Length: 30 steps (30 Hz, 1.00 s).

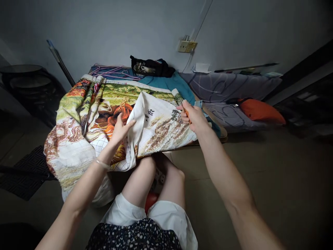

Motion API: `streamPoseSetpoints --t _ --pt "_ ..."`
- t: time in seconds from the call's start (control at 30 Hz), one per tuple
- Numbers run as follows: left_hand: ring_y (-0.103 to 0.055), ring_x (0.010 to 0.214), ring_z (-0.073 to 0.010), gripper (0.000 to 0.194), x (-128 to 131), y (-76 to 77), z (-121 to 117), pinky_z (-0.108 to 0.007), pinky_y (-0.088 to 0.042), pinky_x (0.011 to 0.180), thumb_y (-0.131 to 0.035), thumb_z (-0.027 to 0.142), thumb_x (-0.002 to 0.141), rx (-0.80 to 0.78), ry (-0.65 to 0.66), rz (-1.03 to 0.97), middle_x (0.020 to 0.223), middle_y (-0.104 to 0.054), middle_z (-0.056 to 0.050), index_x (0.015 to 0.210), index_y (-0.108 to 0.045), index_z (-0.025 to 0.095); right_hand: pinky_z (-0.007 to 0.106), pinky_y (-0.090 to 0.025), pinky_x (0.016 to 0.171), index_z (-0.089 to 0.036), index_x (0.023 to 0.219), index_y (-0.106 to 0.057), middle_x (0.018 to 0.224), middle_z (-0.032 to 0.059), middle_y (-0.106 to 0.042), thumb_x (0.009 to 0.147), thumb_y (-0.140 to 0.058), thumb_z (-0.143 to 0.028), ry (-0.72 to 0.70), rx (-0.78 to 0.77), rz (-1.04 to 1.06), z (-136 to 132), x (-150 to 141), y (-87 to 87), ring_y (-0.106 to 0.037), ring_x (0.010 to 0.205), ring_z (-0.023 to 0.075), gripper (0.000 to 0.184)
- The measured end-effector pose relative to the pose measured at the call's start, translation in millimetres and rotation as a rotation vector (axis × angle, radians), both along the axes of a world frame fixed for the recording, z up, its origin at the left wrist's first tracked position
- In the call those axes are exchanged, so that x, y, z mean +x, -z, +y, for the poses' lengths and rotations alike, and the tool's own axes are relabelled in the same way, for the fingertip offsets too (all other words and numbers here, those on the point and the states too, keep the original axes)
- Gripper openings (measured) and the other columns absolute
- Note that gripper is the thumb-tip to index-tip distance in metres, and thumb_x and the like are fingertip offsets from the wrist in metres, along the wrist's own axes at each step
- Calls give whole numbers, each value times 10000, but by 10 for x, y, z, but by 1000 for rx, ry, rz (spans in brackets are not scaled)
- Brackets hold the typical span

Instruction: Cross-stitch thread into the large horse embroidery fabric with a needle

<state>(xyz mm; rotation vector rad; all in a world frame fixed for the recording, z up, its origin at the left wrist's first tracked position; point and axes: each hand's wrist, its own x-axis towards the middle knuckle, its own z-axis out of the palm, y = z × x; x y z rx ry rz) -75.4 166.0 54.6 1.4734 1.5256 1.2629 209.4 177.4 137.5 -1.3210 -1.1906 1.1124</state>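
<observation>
A large cross-stitch cloth [161, 135] with a landscape picture lies across the low surface before me, its right part folded over so the pale side with dark stitched characters faces up. My left hand [121, 129] rests at the fold, fingers spread and thumb stretched along the white folded edge. Loose yellow threads [125, 104] lie just beyond its fingertips. At the cloth's right side my right hand [192, 116] is closed around an orange-handled tool [186, 111], mostly hidden by the fingers. Beside that hand a rolled end of the cloth [177, 95] sticks up.
Pink clothes hangers [114, 71] and a black bag [151, 66] lie at the back by the wall, below a socket [187, 46]. A grey patterned cover [229, 86] and an orange cushion [261, 111] are to the right. Bunched cloth [70, 139] hangs over the left side.
</observation>
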Motion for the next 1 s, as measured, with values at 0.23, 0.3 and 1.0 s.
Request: streamPoseSetpoints --t 0.23,0.3,1.0 --pt "-646 892 -304 584 200 -115 242 -427 -509 811 -817 310 485 -221 230 -228 1004 -687 -142 991 -626 87 186 -145 334 -140 692 -595 467 -77 -351 666 -736 -555 -2 261 -85 -220 -48 -111 -253 376 33 439" --pt "-647 771 -265 480 246 -159 175 -418 -526 740 -798 293 490 -247 266 -338 900 -697 -110 899 -639 98 190 -147 335 -142 726 -608 471 -78 -353 689 -717 -554 60 330 -28 -356 28 -203 -249 375 36 428" --pt "-589 1028 -311 520 101 82 318 -390 -437 888 -651 180 624 -67 -164 332 1123 -647 -186 1129 -569 85 190 -254 405 -123 829 -659 511 -59 -435 704 -683 -530 -62 142 -184 -1199 -118 420 -321 439 63 427"
